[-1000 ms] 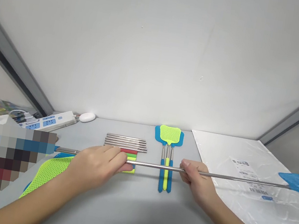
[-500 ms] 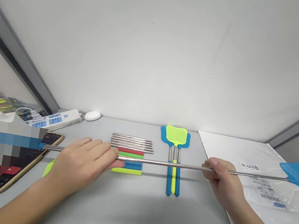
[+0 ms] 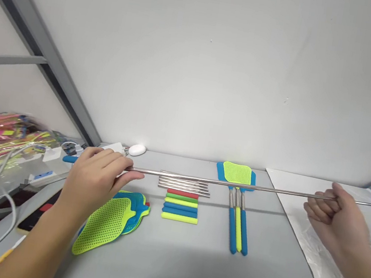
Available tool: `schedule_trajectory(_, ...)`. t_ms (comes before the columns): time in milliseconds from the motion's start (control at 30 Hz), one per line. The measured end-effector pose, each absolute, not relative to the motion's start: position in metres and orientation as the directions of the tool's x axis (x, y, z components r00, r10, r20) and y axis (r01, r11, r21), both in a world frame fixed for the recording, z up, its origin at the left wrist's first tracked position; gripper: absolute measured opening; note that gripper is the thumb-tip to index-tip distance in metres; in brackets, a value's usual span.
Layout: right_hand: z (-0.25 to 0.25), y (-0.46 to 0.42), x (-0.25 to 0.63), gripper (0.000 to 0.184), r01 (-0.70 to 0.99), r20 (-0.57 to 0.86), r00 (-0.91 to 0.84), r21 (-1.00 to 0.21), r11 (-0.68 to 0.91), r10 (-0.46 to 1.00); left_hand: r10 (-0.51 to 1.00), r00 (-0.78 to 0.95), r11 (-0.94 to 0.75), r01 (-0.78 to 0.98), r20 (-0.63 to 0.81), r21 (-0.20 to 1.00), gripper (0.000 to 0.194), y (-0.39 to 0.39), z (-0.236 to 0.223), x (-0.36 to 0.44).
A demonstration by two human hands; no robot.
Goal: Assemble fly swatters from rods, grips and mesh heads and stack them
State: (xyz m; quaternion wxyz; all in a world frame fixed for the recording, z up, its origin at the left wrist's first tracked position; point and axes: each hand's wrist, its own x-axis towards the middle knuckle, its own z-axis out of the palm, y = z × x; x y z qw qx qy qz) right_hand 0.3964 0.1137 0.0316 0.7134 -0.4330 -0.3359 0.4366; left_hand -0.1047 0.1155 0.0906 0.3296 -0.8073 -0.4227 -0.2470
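Observation:
A long fly swatter (image 3: 221,183) with an extended metal rod lies level across the view, held above the table in both hands. My left hand (image 3: 97,176) is closed round the rod near its blue handle, which pokes out to the left. At the right, my right hand (image 3: 339,217) grips the rod close to the blue head, partly cut off by the frame edge. Below the rod lie several metal rods (image 3: 183,186) and a row of coloured handles (image 3: 181,207). Three whole fly swatters (image 3: 237,214), two blue and one yellow-green, rest side by side to their right.
Loose swatter heads (image 3: 107,221) are stacked beneath my left forearm. Plastic-bagged items (image 3: 0,141), white cables, a phone (image 3: 33,215) and a white mouse-shaped object (image 3: 137,150) are at the left. A white plastic bag (image 3: 301,215) covers the table's right side.
My hands have moved farther apart along the rod, and more of it shows between them. The view has turned left, revealing the stacked swatter heads.

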Motion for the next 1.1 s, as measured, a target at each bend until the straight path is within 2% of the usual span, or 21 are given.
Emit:
schedule_trajectory(133,0.034,0.113,0.398,0.050,-0.324,0.104,0.479,-0.902,0.286,0.872,0.509,0.464,-0.404,0.872,0.725,-0.275,0.025,0.116,0.090,-0.113)
schedule_trajectory(233,0.036,0.113,0.396,0.049,-0.347,0.085,0.483,-0.895,0.280,0.871,0.510,0.439,-0.356,0.891,0.740,-0.283,0.031,0.115,0.087,-0.111)
schedule_trajectory(367,0.031,0.110,0.379,0.047,-0.367,0.041,0.401,-0.908,0.201,0.915,0.519,0.429,-0.304,0.901,0.739,-0.310,0.035,0.110,0.080,-0.091)
schedule_trajectory(567,0.019,0.089,0.329,0.055,-0.281,-0.096,0.209,-0.959,-0.034,0.973,0.585,0.523,-0.444,0.846,0.621,-0.295,0.036,0.095,0.060,-0.041)
schedule_trajectory(700,0.020,0.079,0.315,0.054,-0.249,-0.124,0.134,-0.965,-0.088,0.983,0.554,0.562,-0.516,0.811,0.613,-0.277,0.036,0.086,0.052,-0.018)
schedule_trajectory(900,0.025,0.083,0.330,0.053,-0.228,-0.083,0.187,-0.973,-0.039,0.979,0.572,0.613,-0.566,0.776,0.545,-0.279,0.029,0.090,0.055,-0.016)
schedule_trajectory(1100,0.024,0.088,0.341,0.053,-0.202,-0.053,0.206,-0.979,-0.010,0.977,0.634,0.624,-0.570,0.777,0.457,-0.270,0.036,0.107,0.058,-0.041)
